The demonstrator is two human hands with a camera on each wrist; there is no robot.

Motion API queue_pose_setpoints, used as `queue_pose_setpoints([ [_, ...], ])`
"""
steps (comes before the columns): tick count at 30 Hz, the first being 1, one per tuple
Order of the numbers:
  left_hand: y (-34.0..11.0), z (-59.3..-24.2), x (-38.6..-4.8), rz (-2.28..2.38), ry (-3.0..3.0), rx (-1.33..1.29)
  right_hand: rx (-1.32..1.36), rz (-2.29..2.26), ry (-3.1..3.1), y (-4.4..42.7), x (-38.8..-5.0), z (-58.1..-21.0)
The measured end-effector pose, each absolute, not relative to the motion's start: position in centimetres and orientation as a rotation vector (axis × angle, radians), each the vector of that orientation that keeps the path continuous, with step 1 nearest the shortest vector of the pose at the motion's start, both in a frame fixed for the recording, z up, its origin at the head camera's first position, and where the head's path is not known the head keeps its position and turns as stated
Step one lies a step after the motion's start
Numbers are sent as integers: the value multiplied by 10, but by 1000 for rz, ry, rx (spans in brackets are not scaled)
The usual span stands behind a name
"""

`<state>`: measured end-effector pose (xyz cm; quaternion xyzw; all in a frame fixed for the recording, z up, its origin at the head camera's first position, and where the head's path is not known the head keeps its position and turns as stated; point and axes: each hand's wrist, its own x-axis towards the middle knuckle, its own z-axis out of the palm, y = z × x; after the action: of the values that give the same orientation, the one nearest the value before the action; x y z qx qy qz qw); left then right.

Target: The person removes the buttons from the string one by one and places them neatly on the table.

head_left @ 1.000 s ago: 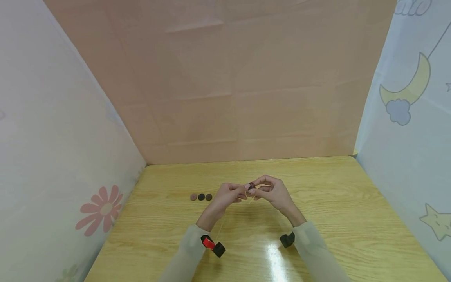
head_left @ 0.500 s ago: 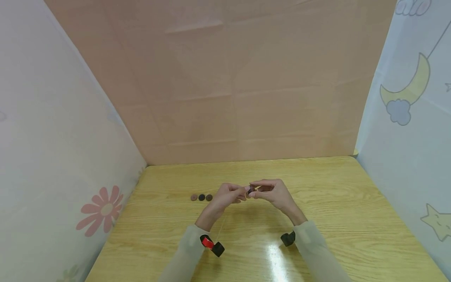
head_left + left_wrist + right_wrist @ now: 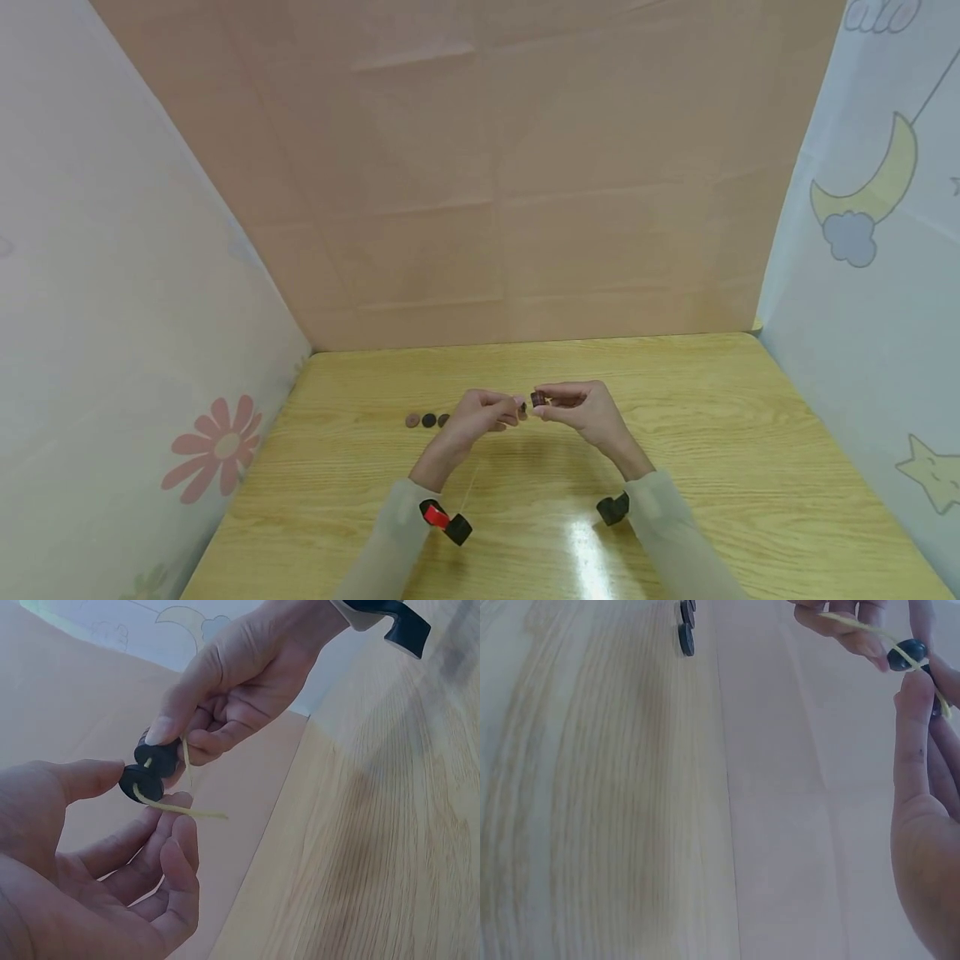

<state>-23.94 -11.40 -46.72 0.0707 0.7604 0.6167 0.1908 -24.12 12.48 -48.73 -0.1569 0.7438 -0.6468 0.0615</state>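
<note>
Our left fingers [image 3: 180,885] pinch a dark disc [image 3: 135,784], right fingers [image 3: 223,739] a disc stack [image 3: 162,758]: light and stiff, we reckon, so hold rims! Past the left fingers, the yellow cord [image 3: 201,814] looks limp.

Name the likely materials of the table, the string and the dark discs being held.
Table: wood or wood-look laminate, glossy; grain lines and glare show. String: probably textile cord, matte; it curves softly. Discs: perhaps wood or plastic; smooth, dark faces leave it open.

No text, label, brand, number or sign can be read in any view.
</note>
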Motion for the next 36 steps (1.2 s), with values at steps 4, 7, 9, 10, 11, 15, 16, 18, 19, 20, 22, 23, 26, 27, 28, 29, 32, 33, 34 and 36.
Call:
queue_pose_setpoints([
  [4,-119,-466,-238,1736,2140,201,-455,-1971,2238,127,-240,-486],
  [7,-124,-465,-237,1730,2150,203,-457,-1978,2226,128,-240,-485],
  [9,-128,-466,-237,1724,2161,193,-466,-1974,2221,127,-241,-485],
  [10,-130,-467,-237,1724,2163,189,-469,-1968,2230,126,-241,-485],
  [11,-131,-468,-237,1721,2167,187,-467,-1964,2240,126,-241,-485],
  [15,-136,-471,-238,1722,2167,175,-469,-1948,2268,127,-241,-486],
  [16,-137,-471,-239,1726,2163,177,-468,-1948,2274,128,-241,-486],
  [18,-140,-471,-239,1732,2159,178,-472,-1952,2267,129,-241,-485],
  [19,-141,-471,-239,1738,2156,175,-476,-1951,2268,129,-241,-485],
  [20,-142,-471,-239,1743,2154,172,-477,-1951,2269,129,-242,-485],
  [22,-144,-471,-239,1750,2153,165,-479,-1950,2273,129,-242,-484],
  [23,-145,-471,-239,1754,2154,161,-481,-1948,2276,129,-242,-484],
  [26,-147,-471,-239,1759,2161,156,-479,-1941,2291,129,-243,-484],
  [27,-148,-471,-239,1759,2163,156,-479,-1940,2293,129,-243,-484],
  [28,-149,-471,-239,1758,2166,156,-480,-1940,2293,129,-243,-484],
  [29,-150,-471,-239,1756,2169,154,-479,-1941,2293,129,-243,-484],
  [32,-153,-472,-239,1761,2167,141,-480,-1944,2289,130,-243,-485],
  [33,-154,-473,-239,1769,2166,130,-480,-1944,2289,130,-243,-485],
  [34,-155,-473,-239,1776,2166,117,-479,-1944,2290,130,-243,-485],
  [36,-157,-474,-239,1797,2157,90,-475,-1944,2288,131,-242,-484],
])
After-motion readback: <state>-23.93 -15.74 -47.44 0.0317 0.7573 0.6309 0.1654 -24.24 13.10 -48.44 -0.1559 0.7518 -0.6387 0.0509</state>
